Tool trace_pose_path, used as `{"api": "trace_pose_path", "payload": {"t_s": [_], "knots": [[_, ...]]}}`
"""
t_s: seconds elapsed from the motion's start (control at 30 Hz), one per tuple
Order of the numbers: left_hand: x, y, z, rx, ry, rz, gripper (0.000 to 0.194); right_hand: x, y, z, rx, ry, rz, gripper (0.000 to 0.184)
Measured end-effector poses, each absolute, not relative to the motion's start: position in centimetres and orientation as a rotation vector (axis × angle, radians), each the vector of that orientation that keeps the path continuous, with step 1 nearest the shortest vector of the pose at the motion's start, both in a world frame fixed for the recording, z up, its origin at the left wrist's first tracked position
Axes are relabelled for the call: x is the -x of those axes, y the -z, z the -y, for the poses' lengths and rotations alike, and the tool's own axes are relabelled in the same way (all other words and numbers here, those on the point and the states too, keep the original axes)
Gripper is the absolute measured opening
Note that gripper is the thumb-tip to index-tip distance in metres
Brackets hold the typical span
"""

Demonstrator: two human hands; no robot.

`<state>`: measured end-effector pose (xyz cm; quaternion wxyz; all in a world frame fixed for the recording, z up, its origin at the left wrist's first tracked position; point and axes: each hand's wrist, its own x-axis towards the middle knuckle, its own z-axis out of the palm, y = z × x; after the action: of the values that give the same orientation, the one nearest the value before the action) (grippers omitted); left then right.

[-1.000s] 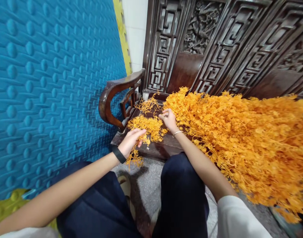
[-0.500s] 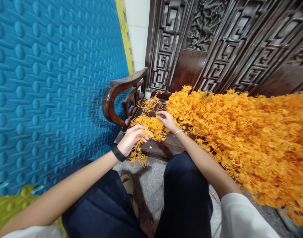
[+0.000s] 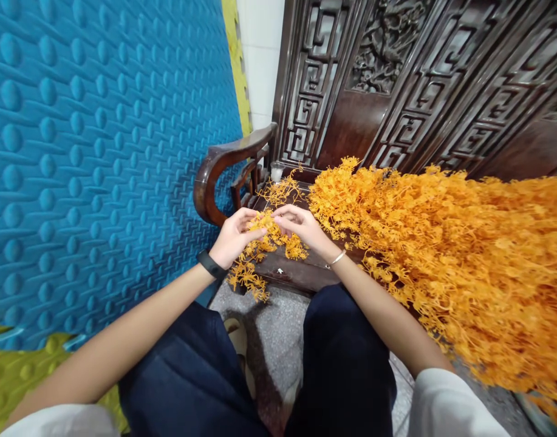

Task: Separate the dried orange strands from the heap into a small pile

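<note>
My left hand (image 3: 237, 239), with a dark band at its wrist, curls thumb and fingers around a piece of orange plastic flower (image 3: 260, 223). Facing it, my right hand (image 3: 302, 228) has its thumb and fingertips drawn together beside that same piece; whatever lies between them is too small to make out. Under both hands a small heap of orange plastic flower pieces (image 3: 296, 247) covers part of the dark wooden bench seat (image 3: 287, 274). More pieces (image 3: 247, 280) hang over the seat's front edge below my left wrist.
A large pile of orange plastic flower sprays (image 3: 442, 243) fills the bench to the right. Thin orange stems (image 3: 280, 189) lie behind the heap, near a small clear cup (image 3: 277, 172). A curved wooden armrest (image 3: 209, 182) and blue foam mat (image 3: 100, 152) are at left.
My hands have come together over the small heap. The left hand has moved up with its orange piece, and the right hand has closed in beside it. The view has shifted slightly.
</note>
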<state>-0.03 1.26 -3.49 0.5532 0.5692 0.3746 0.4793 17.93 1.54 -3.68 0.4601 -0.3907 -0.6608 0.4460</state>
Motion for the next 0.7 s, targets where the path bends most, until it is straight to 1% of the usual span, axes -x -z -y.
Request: {"api": "trace_pose_path", "payload": {"t_s": [0.17, 0.3, 0.5, 0.7], "knots": [[0.1, 3.9, -1.6, -1.492, -1.126, -0.891, 0.031, -16.5, 3.4, -0.6, 0.949, -1.099, 1.641, 0.03], [-0.1, 4.0, -1.4, -1.54, -1.104, -0.889, 0.031, -16.4, 3.5, -0.7, 0.967, -1.097, 1.616, 0.023], [0.0, 3.7, -1.4, -1.367, -1.106, -0.846, 0.04, -17.0, 3.3, -0.8, 1.012, -1.13, 1.551, 0.022], [-0.1, 3.2, -1.4, -1.235, -1.094, -0.836, 0.033, -16.5, 3.8, -0.9, 0.802, -1.217, 1.467, 0.02]]}}
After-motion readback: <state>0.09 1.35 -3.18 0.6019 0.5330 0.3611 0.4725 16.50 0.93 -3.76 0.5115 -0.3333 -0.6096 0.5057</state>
